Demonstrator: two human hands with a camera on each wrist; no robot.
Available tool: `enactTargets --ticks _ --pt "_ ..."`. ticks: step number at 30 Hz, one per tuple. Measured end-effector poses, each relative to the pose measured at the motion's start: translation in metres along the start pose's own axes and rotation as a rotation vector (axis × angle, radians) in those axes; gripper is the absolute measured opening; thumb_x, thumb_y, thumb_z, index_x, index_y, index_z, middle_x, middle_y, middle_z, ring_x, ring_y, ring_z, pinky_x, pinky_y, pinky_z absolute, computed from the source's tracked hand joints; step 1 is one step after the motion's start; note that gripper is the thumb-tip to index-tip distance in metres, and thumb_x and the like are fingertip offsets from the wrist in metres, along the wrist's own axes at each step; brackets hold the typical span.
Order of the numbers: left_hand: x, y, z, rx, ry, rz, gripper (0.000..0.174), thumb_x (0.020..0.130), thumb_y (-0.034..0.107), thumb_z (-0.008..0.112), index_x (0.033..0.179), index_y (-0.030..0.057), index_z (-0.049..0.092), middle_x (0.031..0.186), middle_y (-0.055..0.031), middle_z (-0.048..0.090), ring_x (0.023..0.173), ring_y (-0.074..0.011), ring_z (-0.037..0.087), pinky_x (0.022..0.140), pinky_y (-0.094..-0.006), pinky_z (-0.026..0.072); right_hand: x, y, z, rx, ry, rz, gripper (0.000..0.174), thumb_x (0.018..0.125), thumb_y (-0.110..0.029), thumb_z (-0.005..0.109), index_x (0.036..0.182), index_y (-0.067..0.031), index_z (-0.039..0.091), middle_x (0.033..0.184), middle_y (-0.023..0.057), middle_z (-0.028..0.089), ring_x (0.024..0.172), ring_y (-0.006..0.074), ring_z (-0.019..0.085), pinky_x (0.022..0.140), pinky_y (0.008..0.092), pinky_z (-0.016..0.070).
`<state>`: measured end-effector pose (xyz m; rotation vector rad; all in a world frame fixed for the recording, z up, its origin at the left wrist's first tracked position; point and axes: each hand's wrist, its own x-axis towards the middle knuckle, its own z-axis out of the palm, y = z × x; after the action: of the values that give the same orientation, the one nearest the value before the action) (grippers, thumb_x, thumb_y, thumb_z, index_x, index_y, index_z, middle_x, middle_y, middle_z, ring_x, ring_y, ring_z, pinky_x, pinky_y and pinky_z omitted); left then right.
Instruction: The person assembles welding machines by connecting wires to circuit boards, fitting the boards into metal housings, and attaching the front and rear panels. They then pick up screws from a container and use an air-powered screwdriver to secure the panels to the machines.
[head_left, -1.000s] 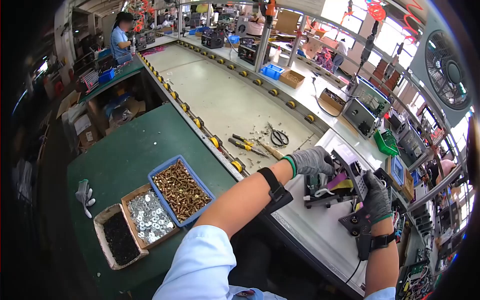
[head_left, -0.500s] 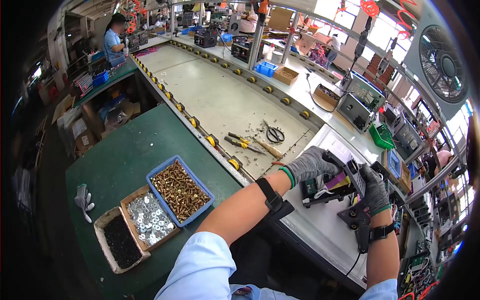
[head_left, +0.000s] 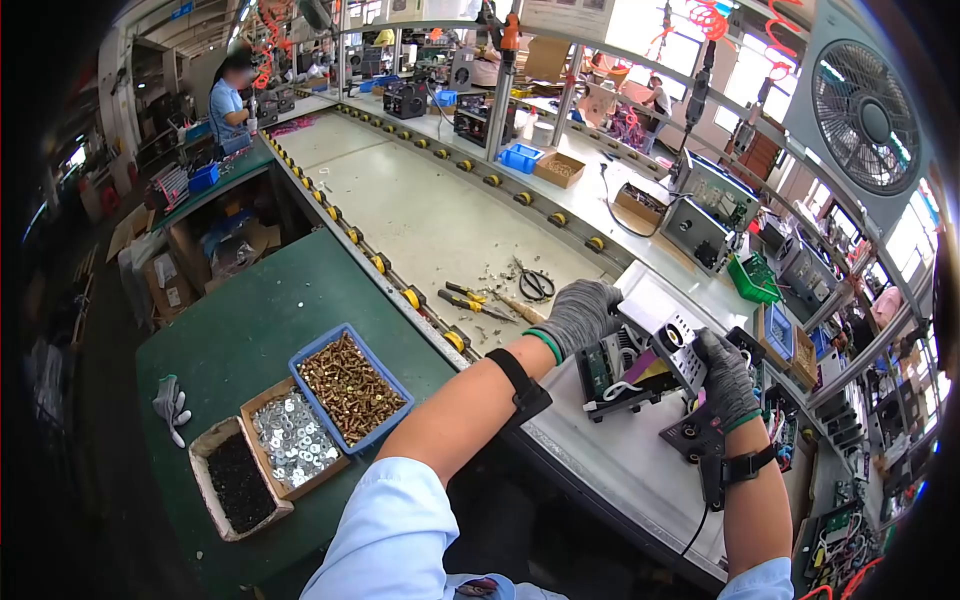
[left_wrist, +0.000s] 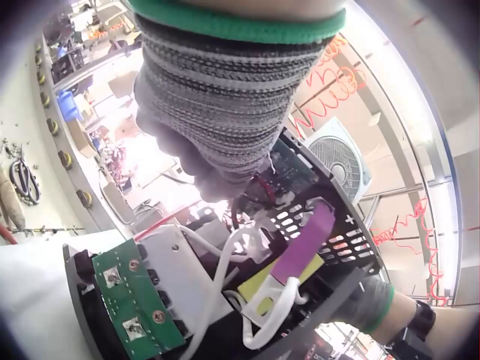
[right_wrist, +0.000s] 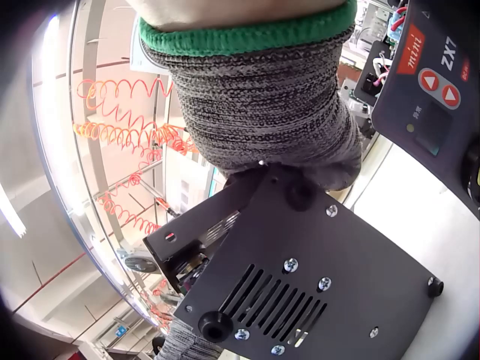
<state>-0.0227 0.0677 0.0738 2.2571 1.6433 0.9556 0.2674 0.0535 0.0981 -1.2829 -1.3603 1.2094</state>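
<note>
An open machine chassis [head_left: 688,366] with a perforated plate stands tilted over the white work surface. My gloved left hand [head_left: 583,316] grips its far left edge, fingers curled at the wires inside. From the right, my gloved right hand [head_left: 727,378] holds the plate's side. The left wrist view shows a green circuit board [left_wrist: 139,304], a purple strip [left_wrist: 304,244] and white cables [left_wrist: 217,289] within. In the right wrist view, a black slotted panel [right_wrist: 360,277] with screws and round feet lies under the right hand. Beside it is a front panel [right_wrist: 427,90] marked ZX7 mini.
On the green table [head_left: 250,310] sit a blue bin [head_left: 383,430] of brass-coloured screws, a carton [head_left: 320,474] of washers, a box [head_left: 250,528] of small black parts and a glove [head_left: 171,408]. Pliers [head_left: 475,305] and scissors [head_left: 535,285] lie on the roller line.
My left hand has shifted left along the chassis, and more of its pale upper face shows. The right hand keeps its hold. The head view has turned slightly.
</note>
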Motion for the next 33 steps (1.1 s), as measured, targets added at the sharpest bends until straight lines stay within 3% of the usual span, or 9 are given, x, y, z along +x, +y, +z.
enactTargets --ticks 4,9,12,15,16,20,23,26,33 --pt "0.020 -0.002 0.007 -0.120 0.045 0.075 0.023 0.081 0.024 0.075 0.101 0.0119 0.075 0.091 -0.0168 0.073 0.089 -0.0348 0.070 0.083 -0.0423 0.0551 -0.026 -0.028 0.006 -0.005 -0.149 0.046 0.049 0.091 -0.041 0.073 0.118 -0.0009 0.066 0.099 0.0050 0.069 0.085 0.0143 0.065 0.078 0.0302 0.0538" --pt "0.042 -0.019 0.034 -0.416 -0.123 0.012 0.018 0.087 0.016 0.073 0.102 0.0051 0.075 0.091 -0.0151 0.075 0.076 -0.0160 0.065 0.079 -0.0322 0.0548 -0.053 -0.025 0.018 0.022 -0.133 0.060 0.046 0.088 -0.041 0.077 0.110 -0.0023 0.066 0.095 0.0038 0.068 0.084 0.0128 0.062 0.080 0.0260 0.0495" --pt "0.054 -0.040 0.053 -0.256 -0.208 0.260 0.023 0.091 0.013 0.069 0.113 0.0048 0.072 0.092 -0.0107 0.073 0.081 -0.0133 0.062 0.082 -0.0297 0.0527 -0.057 -0.005 0.024 0.027 -0.063 -0.015 0.038 0.087 -0.038 0.081 0.098 -0.0066 0.064 0.089 0.0013 0.066 0.081 0.0092 0.058 0.074 0.0231 0.0461" --pt "0.051 -0.053 0.057 -0.471 -0.310 0.114 0.029 0.091 0.017 0.071 0.117 0.0035 0.071 0.095 -0.0101 0.074 0.086 -0.0134 0.062 0.085 -0.0290 0.0521 -0.064 -0.002 0.038 0.122 -0.012 -0.067 0.035 0.088 -0.037 0.080 0.096 -0.0074 0.063 0.086 -0.0005 0.064 0.079 0.0076 0.056 0.071 0.0218 0.0443" --pt "0.028 -0.034 0.026 -0.754 -0.278 -0.069 0.031 0.090 0.020 0.072 0.116 0.0024 0.070 0.099 -0.0097 0.075 0.088 -0.0149 0.064 0.085 -0.0299 0.0525 -0.062 -0.001 0.037 0.114 -0.018 -0.067 0.033 0.088 -0.037 0.079 0.096 -0.0087 0.063 0.085 -0.0020 0.063 0.075 0.0061 0.053 0.067 0.0213 0.0415" --pt "-0.026 -0.031 0.002 -0.787 0.078 -0.306 0.027 0.089 0.015 0.073 0.110 -0.0024 0.070 0.093 -0.0070 0.073 0.085 -0.0109 0.065 0.081 -0.0273 0.0537 -0.056 0.006 0.037 0.112 -0.008 -0.085 0.030 0.088 -0.040 0.077 0.095 -0.0133 0.065 0.078 -0.0071 0.061 0.061 0.0019 0.044 0.052 0.0197 0.0302" --pt "-0.071 -0.011 0.011 -0.989 0.115 -0.106 0.035 0.086 0.021 0.076 0.112 -0.0015 0.069 0.094 -0.0077 0.072 0.085 -0.0120 0.064 0.078 -0.0274 0.0543 -0.060 0.003 0.035 0.020 0.003 -0.058 0.034 0.087 -0.045 0.077 0.095 -0.0141 0.065 0.078 -0.0068 0.061 0.058 0.0014 0.044 0.049 0.0187 0.0309" --pt "-0.081 0.016 0.016 -0.907 0.027 -0.171 0.051 0.079 0.034 0.081 0.114 -0.0004 0.069 0.097 -0.0094 0.070 0.085 -0.0140 0.064 0.078 -0.0300 0.0553 -0.058 0.005 0.034 0.017 0.010 -0.064 0.035 0.087 -0.046 0.077 0.097 -0.0141 0.066 0.078 -0.0064 0.061 0.059 0.0021 0.045 0.049 0.0193 0.0328" --pt "-0.072 0.027 0.018 -0.353 0.184 0.014 0.041 0.085 0.033 0.074 0.113 0.0040 0.071 0.098 -0.0173 0.072 0.094 -0.0302 0.069 0.087 -0.0401 0.0545 -0.059 0.004 0.032 0.058 -0.051 -0.071 0.035 0.087 -0.043 0.077 0.101 -0.0137 0.066 0.081 -0.0068 0.061 0.063 0.0035 0.050 0.053 0.0197 0.0372"
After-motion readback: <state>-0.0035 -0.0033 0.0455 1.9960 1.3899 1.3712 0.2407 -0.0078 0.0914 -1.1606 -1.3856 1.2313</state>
